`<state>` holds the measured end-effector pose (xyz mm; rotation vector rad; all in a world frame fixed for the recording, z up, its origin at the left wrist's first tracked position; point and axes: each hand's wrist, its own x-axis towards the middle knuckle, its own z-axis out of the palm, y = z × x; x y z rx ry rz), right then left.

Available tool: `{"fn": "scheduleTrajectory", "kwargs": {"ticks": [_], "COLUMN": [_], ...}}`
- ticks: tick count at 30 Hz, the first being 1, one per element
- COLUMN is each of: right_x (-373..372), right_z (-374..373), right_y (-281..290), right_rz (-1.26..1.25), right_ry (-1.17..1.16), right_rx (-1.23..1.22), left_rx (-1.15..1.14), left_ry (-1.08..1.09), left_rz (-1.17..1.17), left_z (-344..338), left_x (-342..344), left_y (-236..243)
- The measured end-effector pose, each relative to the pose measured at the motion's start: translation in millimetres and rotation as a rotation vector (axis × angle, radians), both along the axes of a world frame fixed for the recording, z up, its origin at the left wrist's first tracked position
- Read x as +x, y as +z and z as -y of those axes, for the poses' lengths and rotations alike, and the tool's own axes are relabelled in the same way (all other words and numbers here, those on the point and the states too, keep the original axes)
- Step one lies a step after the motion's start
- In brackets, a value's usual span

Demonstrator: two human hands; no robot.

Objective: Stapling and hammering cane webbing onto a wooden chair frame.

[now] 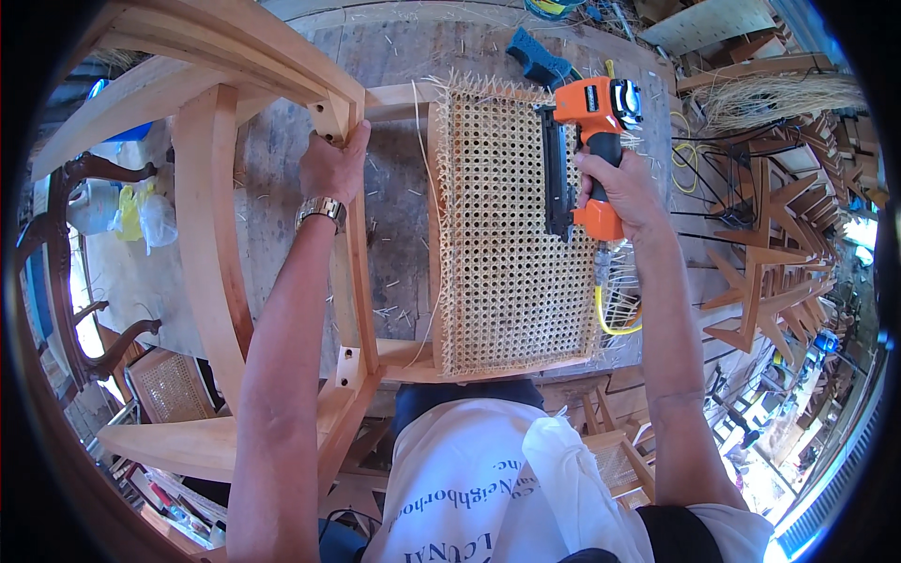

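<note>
A pale wooden chair frame [211, 188] lies on its side on the worktable. My left hand [333, 169] is closed around one of its rails, close to a corner block with screw holes. Woven cane webbing [507, 272] with frayed edges covers the chair's panel to the right. My right hand [624, 192] is wrapped round the black grip of an orange and black air stapler [589, 105]. The tool is over the right part of the webbing; I cannot tell whether its nose touches the cane. A yellow air hose [601, 305] runs from its lower end.
The worn grey tabletop [394, 253] is littered with cane scraps. A blue brush-like object [540, 58] lies beyond the webbing. Stacked wooden chair parts [774, 253] and loose cane strands [770, 98] are at the right. Dark carved furniture [70, 244] stands at the left.
</note>
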<state>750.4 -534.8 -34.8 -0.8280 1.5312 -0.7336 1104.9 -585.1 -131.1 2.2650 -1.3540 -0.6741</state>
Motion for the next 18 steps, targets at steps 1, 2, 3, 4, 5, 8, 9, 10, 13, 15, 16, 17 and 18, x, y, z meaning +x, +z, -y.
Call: {"fn": "scheduleTrajectory", "kwargs": {"ticks": [1,2,3,4,5,8,9,10,13,15,16,17,18], "right_x": [0.7,1.0,1.6,2.1,4.3,4.1,3.7,5.0,6.0,11.1,13.7,16.4,19.4], "right_z": [2.3,5.2,6.5,6.2,7.0,7.6,7.1,6.3,6.6,6.6,7.3,8.7,10.0], "right_y": [-2.8,-6.6,-8.4,-8.0,-7.4,-7.0,-7.1,-7.8,-6.2,-6.4,-6.7,-7.2,-7.5], "right_rz": [0.000,-0.019,-0.039,-0.041,-0.060,-0.041,-0.004,-0.002,0.023,0.028,0.030,0.035,0.040], "right_ry": [0.000,0.022,0.044,0.044,0.042,0.029,0.013,0.017,0.002,0.018,0.017,0.030,0.043], "right_rx": [0.001,-0.008,-0.017,-0.016,-0.013,0.002,0.014,0.016,0.020,0.013,0.013,0.011,0.008], "left_rx": [0.001,0.002,0.003,0.000,-0.004,-0.016,-0.014,0.003,0.008,0.004,0.003,0.003,0.003], "left_ry": [0.003,0.005,0.005,0.002,0.004,-0.001,0.003,0.005,0.003,-0.002,-0.004,-0.006,-0.008], "left_rz": [0.005,0.009,0.007,-0.001,-0.006,-0.005,-0.004,-0.006,-0.019,-0.022,-0.024,-0.027,-0.025], "left_z": [0.4,0.8,0.9,0.8,0.8,0.7,-0.4,-1.1,-0.5,-0.9,-0.7,-0.6,-0.6], "left_x": [0.0,-0.1,-0.2,-0.4,1.0,0.6,1.1,1.9,-0.9,-0.3,0.0,0.0,0.2], "left_y": [-0.5,-1.4,-2.4,-3.5,-3.4,-3.3,-2.0,-0.5,1.7,0.7,0.4,0.5,0.7]}}
